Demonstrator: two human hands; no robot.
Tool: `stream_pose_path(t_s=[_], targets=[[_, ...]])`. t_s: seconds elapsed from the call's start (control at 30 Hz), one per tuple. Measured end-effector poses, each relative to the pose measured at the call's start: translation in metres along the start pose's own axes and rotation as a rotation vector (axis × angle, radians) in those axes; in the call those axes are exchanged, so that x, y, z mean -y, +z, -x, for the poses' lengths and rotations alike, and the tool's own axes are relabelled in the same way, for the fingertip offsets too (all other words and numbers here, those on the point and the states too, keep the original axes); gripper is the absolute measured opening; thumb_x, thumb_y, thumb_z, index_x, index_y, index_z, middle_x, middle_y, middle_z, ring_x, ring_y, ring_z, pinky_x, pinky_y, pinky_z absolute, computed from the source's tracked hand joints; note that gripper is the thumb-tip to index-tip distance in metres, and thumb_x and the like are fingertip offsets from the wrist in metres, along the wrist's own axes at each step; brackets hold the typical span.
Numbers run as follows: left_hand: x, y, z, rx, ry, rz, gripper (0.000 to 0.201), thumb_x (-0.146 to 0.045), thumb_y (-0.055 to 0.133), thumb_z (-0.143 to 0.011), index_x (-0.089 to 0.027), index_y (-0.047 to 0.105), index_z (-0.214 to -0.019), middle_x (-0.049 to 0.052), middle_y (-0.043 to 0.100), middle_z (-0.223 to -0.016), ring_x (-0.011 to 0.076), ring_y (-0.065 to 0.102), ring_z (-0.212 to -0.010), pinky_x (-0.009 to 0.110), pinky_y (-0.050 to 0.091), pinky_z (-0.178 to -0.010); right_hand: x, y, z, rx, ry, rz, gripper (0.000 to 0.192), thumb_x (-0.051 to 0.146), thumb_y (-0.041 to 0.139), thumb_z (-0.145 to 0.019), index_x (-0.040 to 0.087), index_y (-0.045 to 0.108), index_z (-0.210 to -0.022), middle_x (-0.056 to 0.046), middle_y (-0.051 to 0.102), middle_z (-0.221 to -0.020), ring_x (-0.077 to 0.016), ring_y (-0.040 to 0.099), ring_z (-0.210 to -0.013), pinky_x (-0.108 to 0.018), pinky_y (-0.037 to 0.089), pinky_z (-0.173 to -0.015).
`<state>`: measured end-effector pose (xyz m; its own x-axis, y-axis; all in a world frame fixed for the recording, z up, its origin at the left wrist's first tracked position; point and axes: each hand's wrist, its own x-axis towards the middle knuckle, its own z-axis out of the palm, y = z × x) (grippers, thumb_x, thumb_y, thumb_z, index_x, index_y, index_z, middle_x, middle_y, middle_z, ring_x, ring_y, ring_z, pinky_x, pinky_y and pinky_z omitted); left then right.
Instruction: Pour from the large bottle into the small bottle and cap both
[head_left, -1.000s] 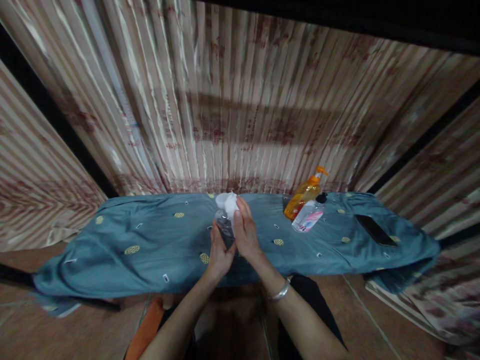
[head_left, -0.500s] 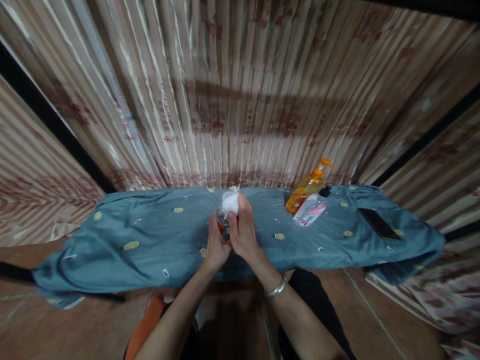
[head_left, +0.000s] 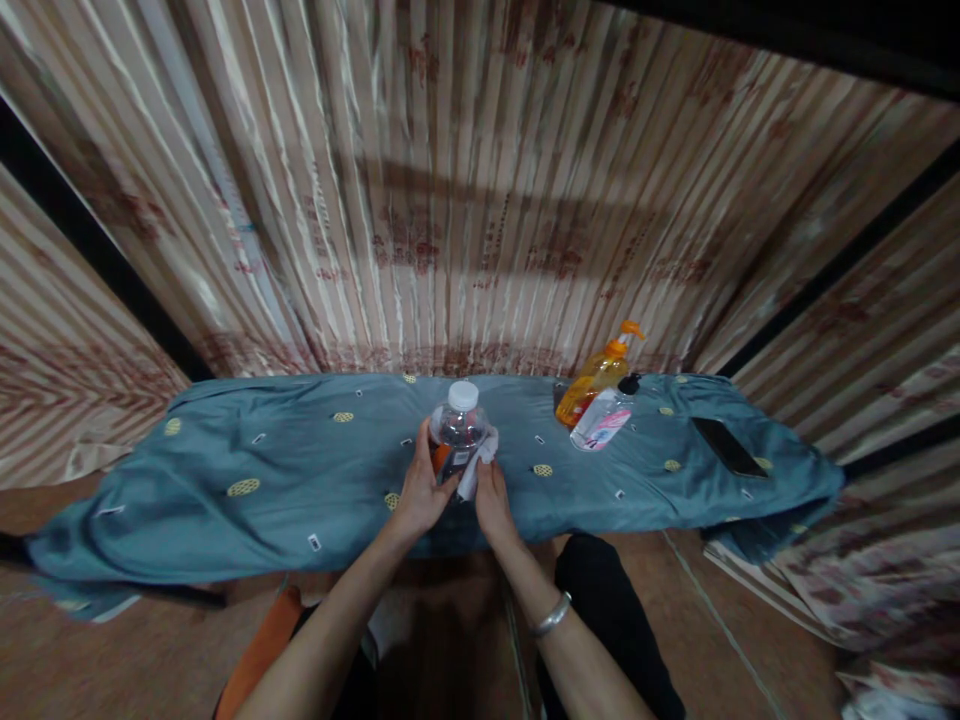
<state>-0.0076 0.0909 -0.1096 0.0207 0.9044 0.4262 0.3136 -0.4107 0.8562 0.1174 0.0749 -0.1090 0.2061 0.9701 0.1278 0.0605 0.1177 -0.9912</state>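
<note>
clear plastic bottle [head_left: 459,428], white cap, upright in left hand [head_left: 420,490].

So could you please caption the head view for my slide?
Left hand holds a bottle; right hand presses a tissue to it.

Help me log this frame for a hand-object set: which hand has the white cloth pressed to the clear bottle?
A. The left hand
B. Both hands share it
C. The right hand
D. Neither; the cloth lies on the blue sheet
C. The right hand presses the white cloth against the side of the clear bottle, while the left hand grips the bottle itself.
</note>
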Motion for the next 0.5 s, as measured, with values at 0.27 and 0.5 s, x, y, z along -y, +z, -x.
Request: stream_pose_path(t_s=[0.27, 0.5], targets=[[0.004, 0.012, 0.004, -0.051, 0.015, 0.052, 0.103, -0.028, 0.083, -0.065, -0.023, 0.028, -0.153, 0.018, 0.046, -0.147, 0.0357, 0.047, -0.136, 0.054, 0.038, -0.112, 0.062, -0.002, -0.032, -0.110, -0.408, 0.207, 0.053, 0.047, 0.030, -0.101, 0.015, 0.052, -0.138, -0.018, 0.062, -0.133, -0.0287, 0.058, -0.127, -0.051, 0.043, -0.111], [0.001, 0.004, -0.003, -0.057, -0.040, 0.105, 0.100, -0.023, 0.078, -0.067, -0.024, 0.027, -0.153, 0.017, 0.047, -0.149, 0.0333, 0.048, -0.136, 0.051, 0.041, -0.111, 0.025, 0.017, -0.004, -0.104, -0.468, 0.319, 0.064, 0.047, 0.023, -0.103, 0.010, 0.023, -0.156, -0.022, 0.035, -0.159, -0.0271, 0.031, -0.151, -0.055, 0.030, -0.121]])
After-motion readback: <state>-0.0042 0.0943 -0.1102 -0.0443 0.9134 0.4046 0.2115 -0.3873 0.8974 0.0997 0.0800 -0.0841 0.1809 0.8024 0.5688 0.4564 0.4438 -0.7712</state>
